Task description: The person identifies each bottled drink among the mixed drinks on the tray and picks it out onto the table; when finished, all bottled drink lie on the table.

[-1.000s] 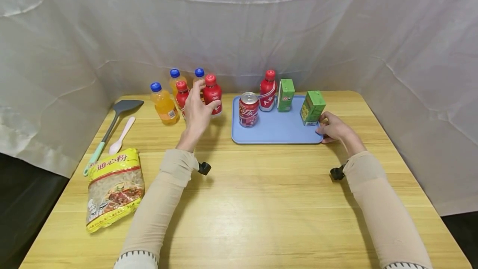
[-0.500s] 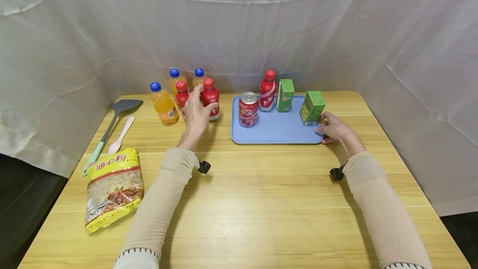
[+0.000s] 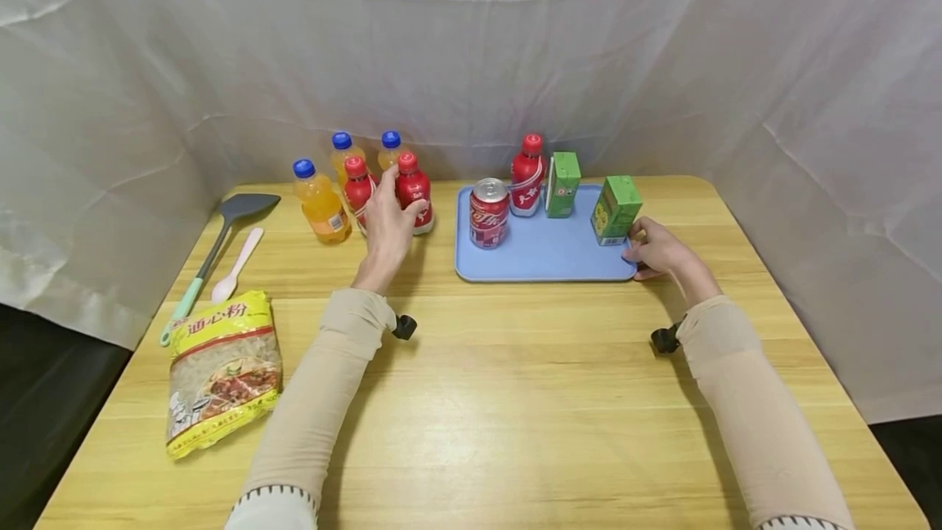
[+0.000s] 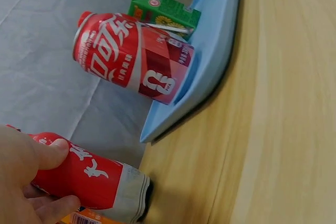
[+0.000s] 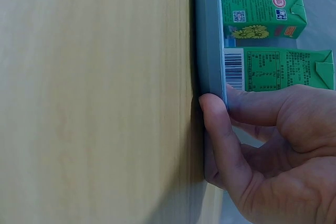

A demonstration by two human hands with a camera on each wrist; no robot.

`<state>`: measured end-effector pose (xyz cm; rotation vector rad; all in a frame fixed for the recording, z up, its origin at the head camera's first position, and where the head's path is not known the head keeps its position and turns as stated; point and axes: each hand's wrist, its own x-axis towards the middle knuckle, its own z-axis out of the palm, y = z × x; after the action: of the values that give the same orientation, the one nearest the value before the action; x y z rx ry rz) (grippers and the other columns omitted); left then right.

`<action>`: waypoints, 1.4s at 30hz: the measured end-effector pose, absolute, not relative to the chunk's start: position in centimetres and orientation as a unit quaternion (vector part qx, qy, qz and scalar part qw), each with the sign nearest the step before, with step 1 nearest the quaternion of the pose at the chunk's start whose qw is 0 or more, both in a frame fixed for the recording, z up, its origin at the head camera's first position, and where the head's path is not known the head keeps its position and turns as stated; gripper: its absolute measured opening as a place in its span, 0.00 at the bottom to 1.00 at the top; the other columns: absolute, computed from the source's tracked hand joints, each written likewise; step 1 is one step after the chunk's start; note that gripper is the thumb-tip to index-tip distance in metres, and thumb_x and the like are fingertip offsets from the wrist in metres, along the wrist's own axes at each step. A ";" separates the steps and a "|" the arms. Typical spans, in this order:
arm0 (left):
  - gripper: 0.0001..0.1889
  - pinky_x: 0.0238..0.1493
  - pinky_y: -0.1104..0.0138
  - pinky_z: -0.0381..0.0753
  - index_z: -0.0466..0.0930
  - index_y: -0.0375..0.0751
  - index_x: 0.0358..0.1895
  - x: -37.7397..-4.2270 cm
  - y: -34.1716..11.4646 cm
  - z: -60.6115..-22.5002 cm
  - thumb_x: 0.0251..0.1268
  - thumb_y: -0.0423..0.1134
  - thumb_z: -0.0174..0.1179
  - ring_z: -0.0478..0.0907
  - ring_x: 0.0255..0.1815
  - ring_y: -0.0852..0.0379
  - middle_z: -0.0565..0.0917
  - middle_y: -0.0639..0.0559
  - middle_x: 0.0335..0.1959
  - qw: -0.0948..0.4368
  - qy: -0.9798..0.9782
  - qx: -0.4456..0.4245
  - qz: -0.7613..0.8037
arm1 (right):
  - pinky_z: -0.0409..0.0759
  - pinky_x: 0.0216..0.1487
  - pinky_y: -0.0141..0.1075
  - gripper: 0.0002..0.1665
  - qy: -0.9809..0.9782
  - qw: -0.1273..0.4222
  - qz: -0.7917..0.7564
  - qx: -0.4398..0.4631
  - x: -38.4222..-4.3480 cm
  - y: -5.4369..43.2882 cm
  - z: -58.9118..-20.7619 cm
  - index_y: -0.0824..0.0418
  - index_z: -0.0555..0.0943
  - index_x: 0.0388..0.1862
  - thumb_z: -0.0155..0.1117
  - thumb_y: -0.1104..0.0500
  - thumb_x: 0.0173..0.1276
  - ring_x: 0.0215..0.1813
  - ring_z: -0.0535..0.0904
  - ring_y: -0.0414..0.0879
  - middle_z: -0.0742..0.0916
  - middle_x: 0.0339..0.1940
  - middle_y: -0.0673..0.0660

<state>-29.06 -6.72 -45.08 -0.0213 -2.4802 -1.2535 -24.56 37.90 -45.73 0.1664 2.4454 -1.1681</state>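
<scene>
My left hand holds a red drink bottle with a red cap, thumb on its near side and fingers round the other in the left wrist view. The bottle stands upright beside a second red bottle, which the hand partly covers. At the tray's front right corner, my right hand pinches the rim of the blue tray between thumb and fingers. On that tray stand a red cola can, a red bottle and two green drink cartons, one at the back and one near my right hand.
Orange drink bottles with blue caps stand left of and behind the red ones. Farther left lie a grey-and-green spatula, a pink spoon and a yellow bag of pasta. A grey cloth hangs behind the table.
The red bottle in my left hand has shifted slightly left and nearer, closer to the other red bottle. My right hand and the tray have stayed put.
</scene>
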 end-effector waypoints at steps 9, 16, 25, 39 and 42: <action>0.35 0.77 0.48 0.75 0.63 0.42 0.78 -29.1 -6.4 -44.9 0.72 0.37 0.68 0.78 0.70 0.39 0.78 0.38 0.72 0.156 -0.892 -0.005 -0.424 | 0.88 0.34 0.33 0.26 0.880 0.209 -0.422 0.062 -24.6 37.8 -45.7 0.71 0.57 0.69 0.55 0.66 0.81 0.34 0.79 0.45 0.73 0.43 0.62; 0.35 0.76 0.48 0.75 0.62 0.42 0.79 -28.7 -6.3 -45.3 0.73 0.39 0.67 0.78 0.71 0.39 0.77 0.39 0.74 0.155 -0.899 -0.004 -0.410 | 0.88 0.35 0.34 0.27 0.880 0.212 -0.420 0.066 -24.5 37.8 -45.9 0.71 0.57 0.70 0.55 0.66 0.81 0.35 0.80 0.45 0.74 0.46 0.64; 0.40 0.85 0.55 0.64 0.57 0.42 0.83 -27.3 -5.1 -44.5 0.74 0.39 0.66 0.64 0.84 0.47 0.64 0.42 0.84 0.259 -0.856 -0.059 -0.443 | 0.88 0.35 0.34 0.27 0.880 0.214 -0.419 0.061 -24.5 37.8 -45.9 0.71 0.57 0.70 0.55 0.66 0.81 0.35 0.79 0.46 0.74 0.44 0.63; 0.30 0.86 0.55 0.62 0.69 0.44 0.77 -26.9 1.2 -39.0 0.77 0.47 0.63 0.62 0.85 0.50 0.67 0.45 0.82 0.210 -0.843 -0.180 -0.461 | 0.87 0.34 0.32 0.26 0.881 0.208 -0.420 0.060 -24.2 37.7 -45.6 0.71 0.57 0.70 0.54 0.66 0.81 0.35 0.79 0.45 0.74 0.44 0.63; 0.30 0.84 0.52 0.65 0.71 0.51 0.77 -27.3 2.3 -38.7 0.76 0.50 0.63 0.61 0.85 0.49 0.65 0.48 0.84 0.170 -0.862 -0.179 -0.443 | 0.87 0.33 0.32 0.25 0.881 0.207 -0.421 0.061 -24.1 37.7 -45.5 0.70 0.57 0.69 0.54 0.66 0.81 0.35 0.78 0.45 0.73 0.44 0.62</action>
<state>-27.33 2.32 -38.75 -0.5094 -2.4480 -1.2581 -24.13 37.67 -45.54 0.1700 2.4545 -1.1726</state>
